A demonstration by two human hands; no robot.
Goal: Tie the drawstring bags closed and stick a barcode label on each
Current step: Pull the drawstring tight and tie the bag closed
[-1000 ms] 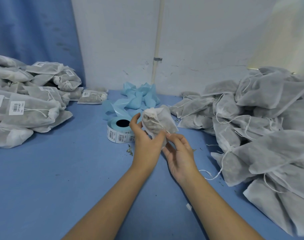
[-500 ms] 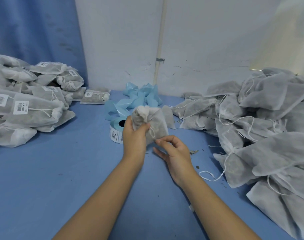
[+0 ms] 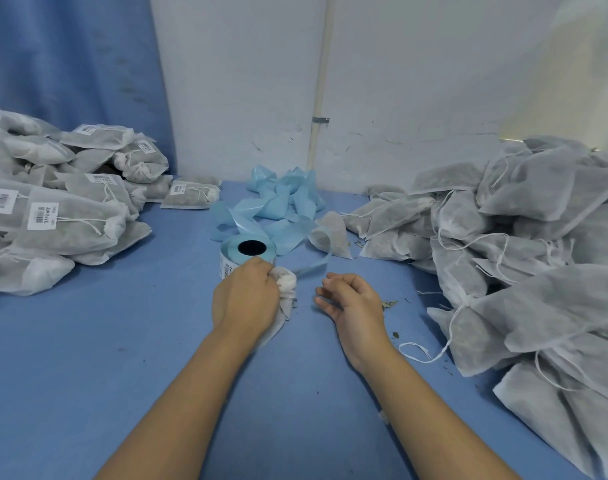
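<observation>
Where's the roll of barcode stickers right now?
In the head view, the label roll stands near the centre, just beyond the left hand that grips a bag, with the heap of blue backing strip behind it.

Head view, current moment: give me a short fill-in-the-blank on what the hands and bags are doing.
1. The left hand grips the bag; the right hand holds ___.
2. The label roll stands just beyond the ___ hand.
3. The labelled bags are piled on the ___ side of the table.
Missing words: nothing; left; left.
</observation>
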